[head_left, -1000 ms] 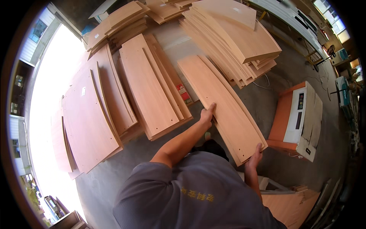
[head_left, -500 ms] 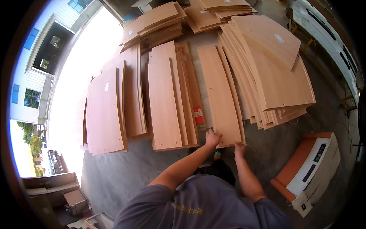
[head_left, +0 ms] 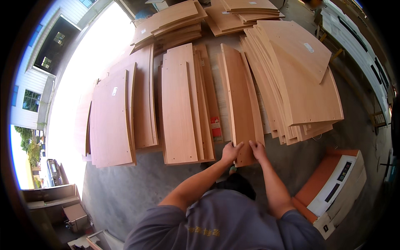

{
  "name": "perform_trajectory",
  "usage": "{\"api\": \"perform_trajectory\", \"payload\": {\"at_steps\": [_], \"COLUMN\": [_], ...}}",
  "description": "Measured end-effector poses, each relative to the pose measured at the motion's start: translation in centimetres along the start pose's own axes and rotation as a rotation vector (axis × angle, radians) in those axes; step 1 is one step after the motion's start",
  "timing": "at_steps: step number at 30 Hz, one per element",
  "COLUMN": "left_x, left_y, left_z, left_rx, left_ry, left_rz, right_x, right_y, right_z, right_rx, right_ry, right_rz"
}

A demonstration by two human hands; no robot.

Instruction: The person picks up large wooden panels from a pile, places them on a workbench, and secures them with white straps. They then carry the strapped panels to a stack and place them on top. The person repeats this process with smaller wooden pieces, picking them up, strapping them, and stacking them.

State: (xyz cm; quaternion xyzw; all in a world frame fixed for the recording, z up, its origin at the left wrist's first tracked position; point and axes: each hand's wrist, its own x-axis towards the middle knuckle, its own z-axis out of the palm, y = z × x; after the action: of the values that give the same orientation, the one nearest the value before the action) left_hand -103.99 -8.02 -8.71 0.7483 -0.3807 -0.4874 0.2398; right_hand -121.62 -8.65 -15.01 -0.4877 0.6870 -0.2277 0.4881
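A long wood-grain panel (head_left: 245,108) with small holes tilts sideways, its left long edge raised. My left hand (head_left: 231,152) is closed round the near left corner, thumb on top. My right hand (head_left: 257,150) grips the near end farther right, its fingers partly hidden by the board. Another board of similar length lies under the tilted panel, mostly covered. Just left of it, a red and white packet (head_left: 216,127) lies beside a stack of narrow panels (head_left: 179,108).
A tall stack of wider panels (head_left: 304,91) stands close on the right. Pinkish panels (head_left: 109,121) lean at the left, and more piles (head_left: 175,18) lie at the back. An orange and white carton (head_left: 329,187) sits on the floor at lower right.
The panel has turned from lying flat to tilted, left edge up. My right hand has moved from the near right corner inward, nearer my left hand.
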Motion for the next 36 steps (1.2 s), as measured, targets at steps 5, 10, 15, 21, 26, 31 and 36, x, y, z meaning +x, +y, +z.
{"api": "perform_trajectory", "payload": {"at_steps": [5,10,15,21,26,31,36], "left_x": [-1.4,-5.6,-5.2,-2.5,2.0,2.6,-0.7], "left_y": [2.0,-4.2,-9.7,-13.2,-14.5,-13.9,-13.8], "left_z": [-11.0,-22.3,-26.3,-29.4,-27.6,-27.7,-30.2], "left_rx": [-0.244,-0.361,-0.393,0.624,0.192,0.155,-0.113], "left_ry": [-0.049,-0.180,-0.066,0.400,0.226,0.256,0.261], "left_rz": [0.261,0.238,0.211,0.389,-0.004,-0.088,-0.054], "right_x": [-4.5,-12.0,-11.9,-9.9,-5.1,-1.6,-2.4], "right_y": [-8.2,-13.7,-15.9,-17.5,-13.5,-14.3,-14.7], "right_z": [4.5,12.0,16.5,17.7,19.5,21.3,22.8], "right_rx": [0.319,0.346,0.159,-0.191,-0.402,-0.386,-0.475], "right_ry": [0.059,-0.053,-0.055,-0.023,0.175,0.289,0.259], "right_rz": [-0.275,-0.325,-0.403,-0.429,-0.306,-0.204,-0.058]}}
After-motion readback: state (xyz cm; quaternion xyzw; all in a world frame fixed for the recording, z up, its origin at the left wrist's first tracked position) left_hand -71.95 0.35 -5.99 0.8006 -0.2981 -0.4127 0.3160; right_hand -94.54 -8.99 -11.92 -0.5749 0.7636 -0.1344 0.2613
